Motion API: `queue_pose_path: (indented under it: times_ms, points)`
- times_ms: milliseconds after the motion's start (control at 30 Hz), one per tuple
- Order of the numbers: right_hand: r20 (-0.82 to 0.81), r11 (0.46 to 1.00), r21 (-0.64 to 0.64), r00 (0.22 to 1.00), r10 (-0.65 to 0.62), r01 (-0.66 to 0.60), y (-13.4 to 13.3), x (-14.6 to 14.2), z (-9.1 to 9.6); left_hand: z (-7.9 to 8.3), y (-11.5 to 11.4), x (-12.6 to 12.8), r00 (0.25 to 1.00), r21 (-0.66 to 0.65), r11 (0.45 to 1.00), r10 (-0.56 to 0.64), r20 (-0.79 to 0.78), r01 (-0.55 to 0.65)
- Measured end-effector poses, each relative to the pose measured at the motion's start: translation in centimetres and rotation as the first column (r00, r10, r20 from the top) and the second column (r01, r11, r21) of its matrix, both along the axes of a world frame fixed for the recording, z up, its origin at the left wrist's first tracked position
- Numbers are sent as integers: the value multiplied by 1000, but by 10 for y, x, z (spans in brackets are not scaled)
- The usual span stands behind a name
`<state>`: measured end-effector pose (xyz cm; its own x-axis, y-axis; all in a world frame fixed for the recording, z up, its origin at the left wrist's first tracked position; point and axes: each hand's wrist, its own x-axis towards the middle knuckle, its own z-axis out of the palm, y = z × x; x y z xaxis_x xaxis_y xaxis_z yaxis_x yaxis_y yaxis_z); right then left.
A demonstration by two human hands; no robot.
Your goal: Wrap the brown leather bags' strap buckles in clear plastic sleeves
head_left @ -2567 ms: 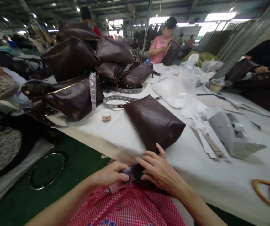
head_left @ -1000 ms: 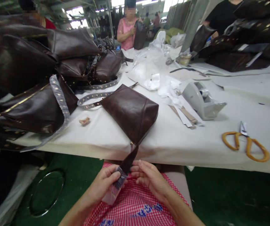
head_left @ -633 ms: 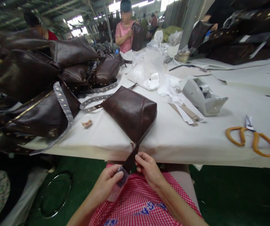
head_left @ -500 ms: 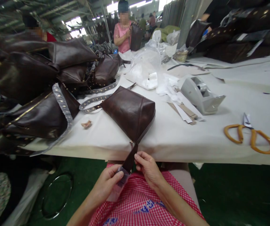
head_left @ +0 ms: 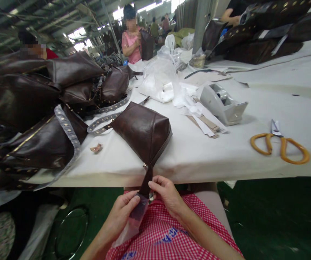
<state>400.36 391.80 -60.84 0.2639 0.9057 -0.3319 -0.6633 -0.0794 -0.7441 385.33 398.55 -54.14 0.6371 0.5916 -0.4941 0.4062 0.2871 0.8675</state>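
A dark brown leather bag [head_left: 141, 130] lies on the white table close to its front edge. Its strap [head_left: 146, 182] hangs over the edge towards my lap. My left hand [head_left: 124, 209] pinches the strap's lower end together with a clear plastic sleeve [head_left: 136, 220], which covers that end. Higher up, my right hand [head_left: 166, 193] holds the strap's edge between thumb and fingers. A second strap on the bag's far side, studded and wrapped in plastic [head_left: 99, 122], rests on the table.
Brown bags [head_left: 47, 133] are heaped on the left, more [head_left: 255, 39] at the back right. A tape dispenser [head_left: 223, 104], card strips [head_left: 202, 119], plastic bags [head_left: 158, 79] and orange-handled scissors [head_left: 280, 142] lie on the table [head_left: 198, 159]. A person [head_left: 132, 45] stands across it, holding a bag.
The view has shifted slightly. The plastic sleeve hangs out longer below my left hand. Both hands keep hold of the strap, and the bag lies as before.
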Motion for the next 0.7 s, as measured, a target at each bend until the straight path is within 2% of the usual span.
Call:
queue_pose_path:
  times_ms: [100,200,300,533,700]
  points:
    - [-42,995,54,996,84,-82,-3,-1,1,-1,0,-1,1000,-10,1000,22,2,-22]
    - [-24,988,109,994,110,-107,-4,0,2,-2,-1,0,1000,0,1000,24,7,-24]
    - [62,987,126,993,97,-104,-3,-2,3,0,-2,1,1000,19,1000,11,13,-12]
    - [289,997,55,956,44,-63,-2,-9,4,2,2,6,999,90,995,-33,-15,34]
    - [181,997,55,983,40,-50,1,-6,2,-4,5,5,998,193,979,-67,-20,70]
